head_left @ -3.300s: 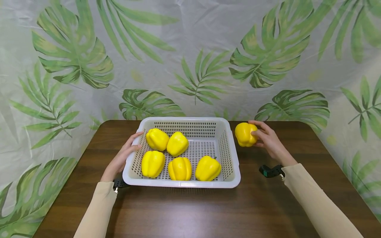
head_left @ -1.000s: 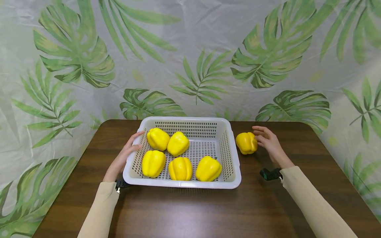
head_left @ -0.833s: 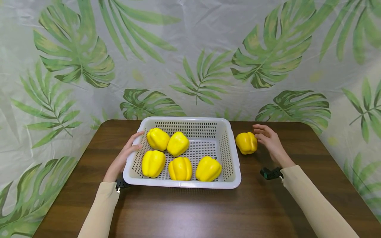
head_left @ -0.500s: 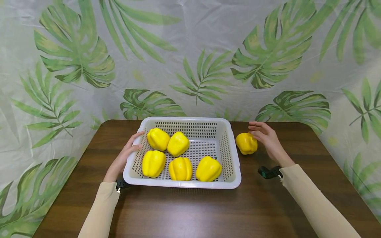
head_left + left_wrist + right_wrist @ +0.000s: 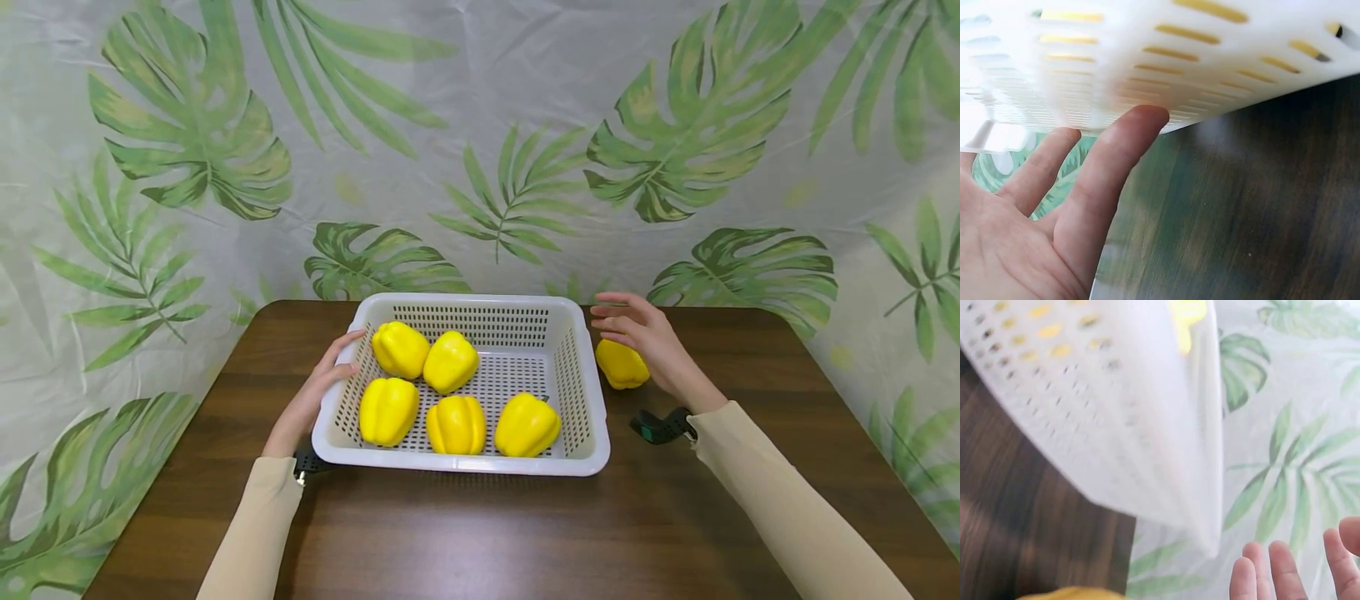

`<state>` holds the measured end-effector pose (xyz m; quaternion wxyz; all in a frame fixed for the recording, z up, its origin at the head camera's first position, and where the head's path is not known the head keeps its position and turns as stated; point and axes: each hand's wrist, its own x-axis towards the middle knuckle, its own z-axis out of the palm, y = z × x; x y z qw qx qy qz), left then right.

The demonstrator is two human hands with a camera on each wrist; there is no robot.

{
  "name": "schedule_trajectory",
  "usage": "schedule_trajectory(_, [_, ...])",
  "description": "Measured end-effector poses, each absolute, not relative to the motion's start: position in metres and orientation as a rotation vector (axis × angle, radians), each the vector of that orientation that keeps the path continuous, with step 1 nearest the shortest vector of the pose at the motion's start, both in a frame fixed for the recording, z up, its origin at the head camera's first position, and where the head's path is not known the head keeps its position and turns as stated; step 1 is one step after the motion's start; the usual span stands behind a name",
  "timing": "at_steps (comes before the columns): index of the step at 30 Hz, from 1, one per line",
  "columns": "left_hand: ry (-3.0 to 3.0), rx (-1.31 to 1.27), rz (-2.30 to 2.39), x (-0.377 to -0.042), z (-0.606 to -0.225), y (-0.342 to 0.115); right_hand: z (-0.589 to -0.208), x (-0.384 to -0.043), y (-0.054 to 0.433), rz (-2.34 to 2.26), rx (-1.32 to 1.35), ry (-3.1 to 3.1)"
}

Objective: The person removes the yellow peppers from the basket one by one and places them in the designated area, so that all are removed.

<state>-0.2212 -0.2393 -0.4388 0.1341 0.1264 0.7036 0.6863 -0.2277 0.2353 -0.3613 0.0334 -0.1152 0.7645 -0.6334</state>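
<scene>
A white perforated plastic basket (image 5: 457, 464) holds several yellow bell peppers (image 5: 453, 425). My left hand (image 5: 315, 392) lies against its left side, fingertips at the rim; in the left wrist view the extended thumb (image 5: 1107, 169) touches the outer wall. To the right of the basket, another yellow bell pepper (image 5: 621, 364) sits on the table, its upper part hidden by my right hand (image 5: 645, 333). That hand hovers over it near the basket's right rim, fingers loosely extended and holding nothing. In the right wrist view, its fingertips (image 5: 1284, 565) are apart from the basket wall (image 5: 1110, 450).
The dark wooden table (image 5: 465, 533) extends in front of the basket and to both sides. Behind its far edge hangs a pale cloth (image 5: 510, 100) printed with green leaves. A dark strap (image 5: 663, 427) is on the right wrist.
The yellow bell pepper in my right hand was put down on the table beside the basket and let go. The right hand then moved left over it, toward the rim. My left hand stayed.
</scene>
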Motion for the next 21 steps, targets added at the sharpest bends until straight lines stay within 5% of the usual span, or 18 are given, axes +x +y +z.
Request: schedule_trajectory(21, [2.061,0.365,1.979,-0.220,-0.437,-0.239,-0.352,-0.232,0.164,-1.869,-0.418,2.207])
